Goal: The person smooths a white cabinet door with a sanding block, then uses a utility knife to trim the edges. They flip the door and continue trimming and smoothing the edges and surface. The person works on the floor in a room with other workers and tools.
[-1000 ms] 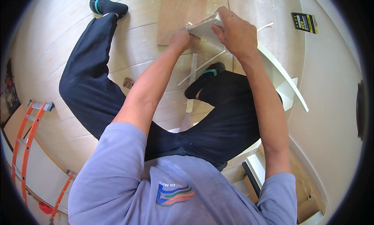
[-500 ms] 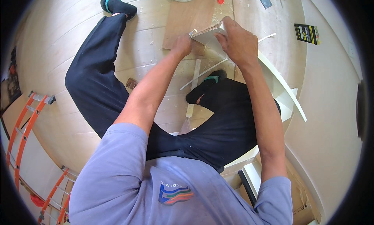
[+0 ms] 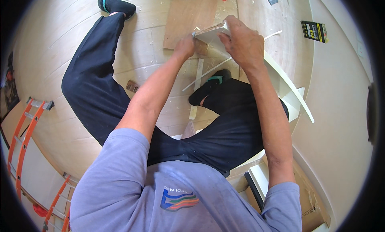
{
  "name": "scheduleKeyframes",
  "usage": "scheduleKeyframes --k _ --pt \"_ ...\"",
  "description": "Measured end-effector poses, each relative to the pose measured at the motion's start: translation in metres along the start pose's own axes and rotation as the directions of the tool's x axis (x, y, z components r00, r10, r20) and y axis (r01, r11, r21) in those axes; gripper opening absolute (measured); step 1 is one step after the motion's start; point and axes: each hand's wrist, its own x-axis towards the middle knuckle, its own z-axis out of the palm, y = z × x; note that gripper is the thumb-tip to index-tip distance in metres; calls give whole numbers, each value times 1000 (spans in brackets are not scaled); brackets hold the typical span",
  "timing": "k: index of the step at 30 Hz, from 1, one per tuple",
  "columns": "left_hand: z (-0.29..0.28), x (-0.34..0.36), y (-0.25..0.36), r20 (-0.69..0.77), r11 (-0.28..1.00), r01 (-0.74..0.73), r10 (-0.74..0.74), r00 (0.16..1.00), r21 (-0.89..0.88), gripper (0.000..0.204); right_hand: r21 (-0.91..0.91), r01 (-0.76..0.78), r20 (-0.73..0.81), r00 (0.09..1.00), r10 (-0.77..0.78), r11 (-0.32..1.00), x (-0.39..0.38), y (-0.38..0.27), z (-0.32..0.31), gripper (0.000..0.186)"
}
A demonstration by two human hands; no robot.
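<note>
White board (image 3: 212, 37): between our hands, beyond our right foot (image 3: 201, 94), raw edge up.
Left hand (image 3: 185, 46): closed on a slim tool (image 3: 194, 34), mostly hidden, at board's left end.
Right hand (image 3: 244, 43): thumb and fingers clamped on board's right end.
Plywood sheet (image 3: 186, 19): far side, left.

Room between left hand (image 3: 185, 46) and left shin (image 3: 98, 37); right foot (image 3: 207, 90) (sandalled) obstructs below board (image 3: 213, 36).

White board (image 3: 215, 41), smooth-faced with a rough, wood-like edge; matt cloth trousers (image 3: 90, 71); matt wooden sheet (image 3: 185, 17)
</note>
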Motion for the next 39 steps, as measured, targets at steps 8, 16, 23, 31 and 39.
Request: scheduleKeyframes --k 8,16,23,31,39 --pt "-11 1 10 203 988 -5 -27 979 155 30 32 35 -79 996 -33 999 -6 5 11 30" --pt "-72 17 17 459 952 39 -182 870 304 35 26 32 -36 999 -31 999 0 -1 0 26" --pt "-35 -20 -55 -198 1000 27 -28 980 -6 57 50 -11 51 999 9 999 0 -3 -1 36" --pt "-10 -9 -63 -178 995 71 -58 982 66 68 30 -159 370 919 137 987 -68 75 -39 51" --pt "-26 4 -19 -105 947 -184 162 981 -263 81 64 -404 229 896 380 913 -194 196 -29 42"
